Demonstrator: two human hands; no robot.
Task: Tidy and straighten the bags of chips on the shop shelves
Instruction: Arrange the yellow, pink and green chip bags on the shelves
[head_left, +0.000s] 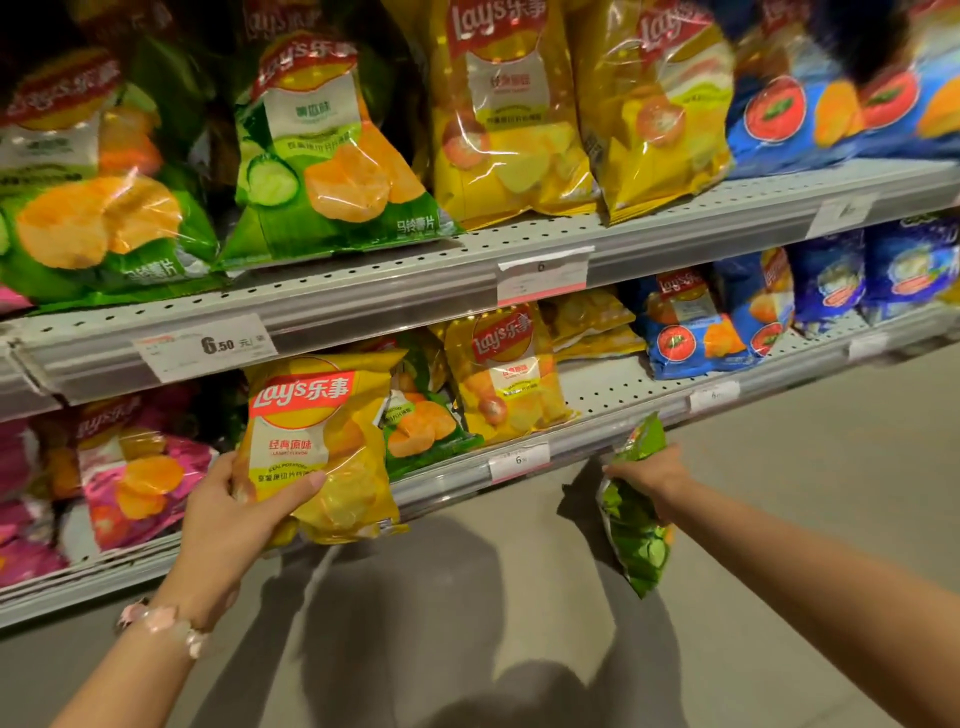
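Observation:
My left hand (236, 512) grips a yellow chip bag (322, 441) by its lower left side, thumb across the front, holding it upright in front of the lower shelf (613, 400). My right hand (652, 475) grips a small green chip bag (636, 512) around its middle; the bag hangs in the aisle just below that shelf's front edge. On the lower shelf behind the yellow bag sit a green bag (423, 426) and another yellow bag (506, 374), both leaning.
The upper shelf (415, 280) carries large green, yellow and blue bags. Pink bags (135, 467) stand at lower left, blue bags (706, 327) at lower right. Price tags (205, 345) hang on the shelf rails. Grey aisle floor (779, 493) lies below.

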